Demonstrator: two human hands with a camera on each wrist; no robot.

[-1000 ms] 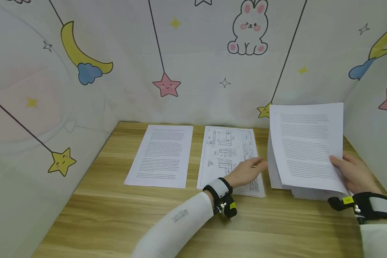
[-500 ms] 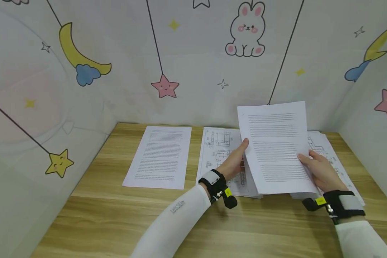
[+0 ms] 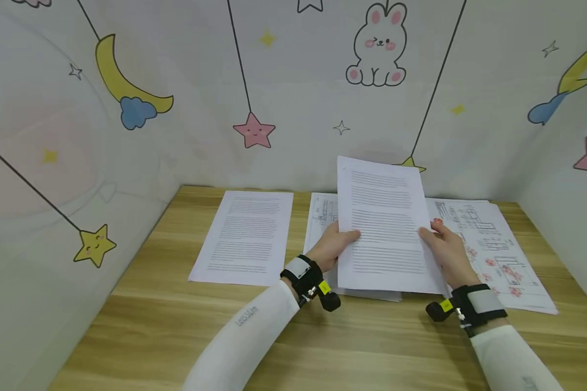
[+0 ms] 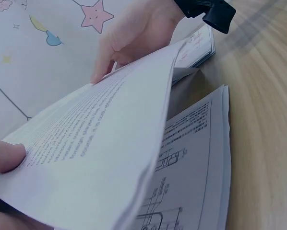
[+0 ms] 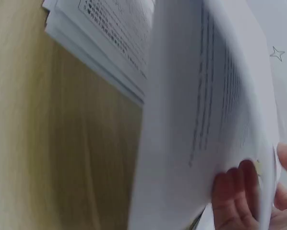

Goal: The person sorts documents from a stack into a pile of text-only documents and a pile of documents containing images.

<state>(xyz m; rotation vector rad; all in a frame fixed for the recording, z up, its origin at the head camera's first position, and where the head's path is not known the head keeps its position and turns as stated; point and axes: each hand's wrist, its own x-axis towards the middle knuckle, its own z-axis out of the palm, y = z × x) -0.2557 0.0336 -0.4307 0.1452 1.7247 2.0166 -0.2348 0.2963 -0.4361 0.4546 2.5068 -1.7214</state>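
Note:
Both hands hold a thin sheaf of printed text sheets (image 3: 386, 217), raised and tilted toward me above the middle of the table. My left hand (image 3: 330, 247) grips its left edge, thumb on the front. At the right edge my right hand (image 3: 447, 255) pinches it the same way, with its fingers behind. Beneath the sheaf lies a stack of technical drawings (image 4: 191, 153), partly hidden in the head view. In the right wrist view the sheaf (image 5: 182, 120) bends, and fingers (image 5: 227, 196) show behind it.
To the left a page of printed text (image 3: 244, 239) lies flat on the wooden table (image 3: 176, 326). Drawings with red marks (image 3: 509, 260) lie at the right, near the side wall. A patterned wall cloth (image 3: 298, 81) stands behind the table.
The text sheaf has moved left from above the right-hand drawings to the middle stack. My left hand, free of it at first, has taken its left edge. The red-marked drawings are now uncovered.

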